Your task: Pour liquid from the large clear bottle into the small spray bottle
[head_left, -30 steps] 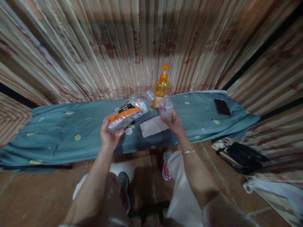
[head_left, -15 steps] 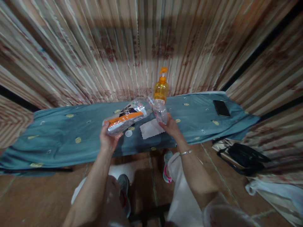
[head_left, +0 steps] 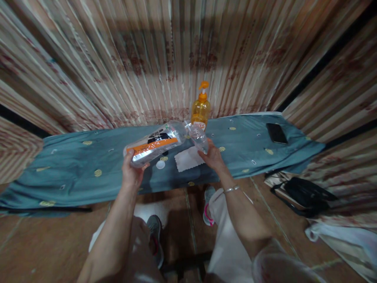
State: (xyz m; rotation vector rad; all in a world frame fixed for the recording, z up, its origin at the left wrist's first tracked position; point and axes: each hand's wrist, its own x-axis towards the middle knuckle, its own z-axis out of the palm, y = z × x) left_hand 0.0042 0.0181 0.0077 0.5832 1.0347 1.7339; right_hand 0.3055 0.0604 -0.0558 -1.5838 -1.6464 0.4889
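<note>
My left hand (head_left: 132, 171) is closed round the base of a large clear plastic bottle (head_left: 156, 142) with an orange, black and silver label. The bottle tilts, its neck pointing right and slightly up. In my right hand (head_left: 211, 155) is a small clear plastic bottle (head_left: 198, 135), tilted so that its mouth meets or nearly meets the large bottle's mouth; whether they touch I cannot tell. Below them on the cloth lie a white cap (head_left: 160, 164) and a white scallop-edged paper or cloth piece (head_left: 189, 159). An amber pump bottle (head_left: 200, 110) with an orange pump stands just behind.
A teal cloth (head_left: 73, 157) with pineapple prints covers the long narrow table. A dark phone or flat case (head_left: 277, 133) lies at its right end. Pleated curtains (head_left: 132, 59) hang close behind. A black bag (head_left: 306, 192) rests low at the right.
The large bottle and my left hand have shifted slightly left. The small bottle now leans more, its mouth turned further left toward the large bottle's mouth.
</note>
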